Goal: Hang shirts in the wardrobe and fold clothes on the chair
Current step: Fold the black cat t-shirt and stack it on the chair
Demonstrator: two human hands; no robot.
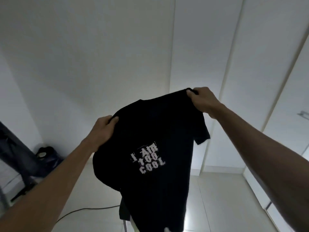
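A black T-shirt (155, 131) with white lettering on its front hangs in the air in front of me, spread between both hands. My left hand (103, 129) grips its left shoulder with fingers curled over the fabric. My right hand (202, 101) pinches the right shoulder, held higher and farther away. The shirt's lower part drapes down over a chair (124, 221), of which only a thin frame edge shows. White wardrobe doors (267, 81) stand shut along the right.
A dark bag (47, 155) sits on the floor by the left wall, beside dark cloth hanging at the left edge (15, 156). A black cable (87, 210) runs across the pale tiled floor. A metal wardrobe handle (303, 113) shows at far right.
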